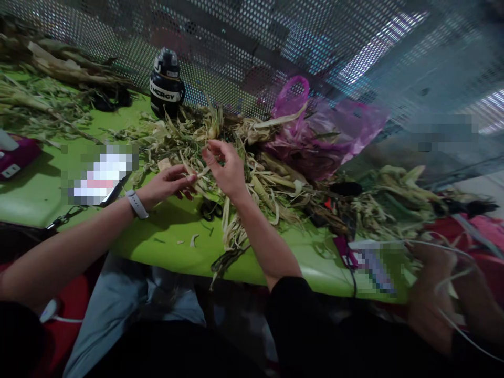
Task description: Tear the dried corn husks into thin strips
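Above a heap of dried, pale yellow-green plant stalks and leaves (260,184), my two hands are close together. My left hand (173,182), with a white watch band (136,203) on its wrist, pinches a thin pale plant strip (202,173) between thumb and fingers. Just right of it and slightly higher, my right hand (227,167) has its fingers curled toward the thumb; what lies between these fingertips, if anything, is too small to make out. Black-handled scissors (211,209) lie below the hands, partly under the stalks.
A black bottle (167,86) stands behind the heap, before a perforated metal screen (236,58). A phone (104,176) lies left on the green tabletop (165,247). A pink plastic bag (311,136) sits back right. Another person's hands (433,278) are at far right.
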